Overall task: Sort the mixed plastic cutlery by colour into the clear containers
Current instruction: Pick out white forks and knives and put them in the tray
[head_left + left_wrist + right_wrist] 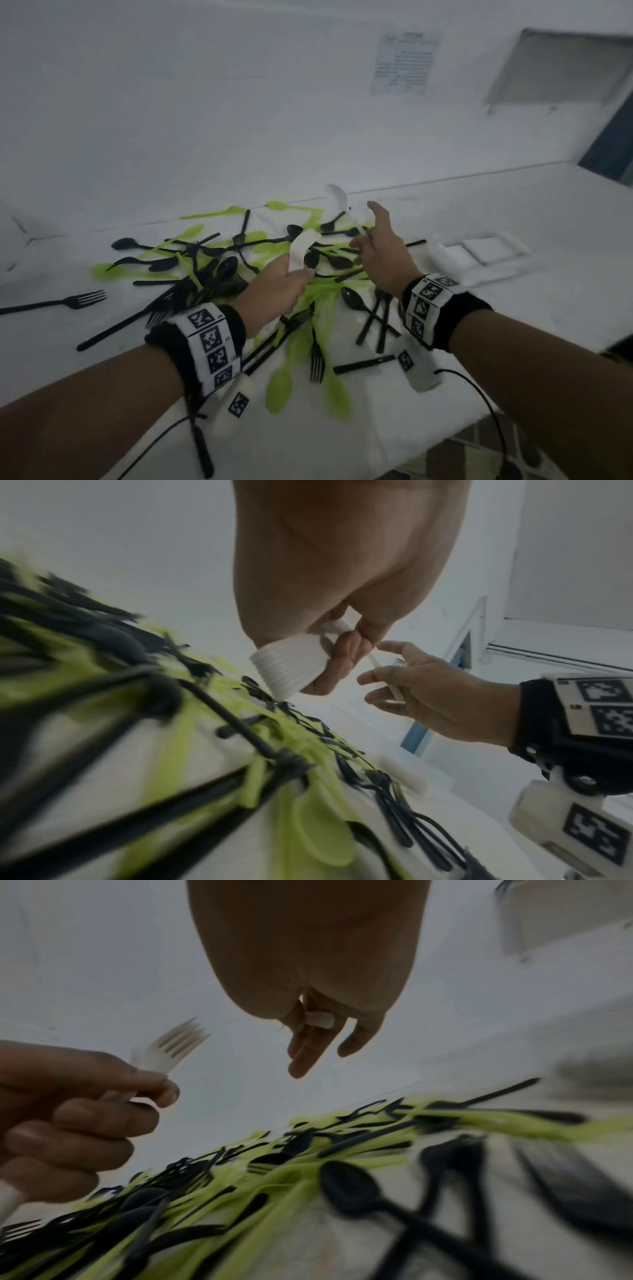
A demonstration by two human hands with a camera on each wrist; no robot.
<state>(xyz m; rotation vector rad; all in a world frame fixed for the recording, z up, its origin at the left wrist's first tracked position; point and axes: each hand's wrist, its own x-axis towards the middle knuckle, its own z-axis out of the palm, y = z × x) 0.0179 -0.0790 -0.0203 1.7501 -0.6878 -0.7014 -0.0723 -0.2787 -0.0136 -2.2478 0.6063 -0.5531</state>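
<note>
Over the white desk [513, 308], the left hand [274, 291] grips white forks [301, 248] (gathering one colour); the right hand [380, 253] pinches a white spoon [337, 197].

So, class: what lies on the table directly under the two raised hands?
Under the left hand and right hand lies a tangled heap of black cutlery and green cutlery on the white table. Whatever sits beneath the heap or behind the wrists is covered.
</note>
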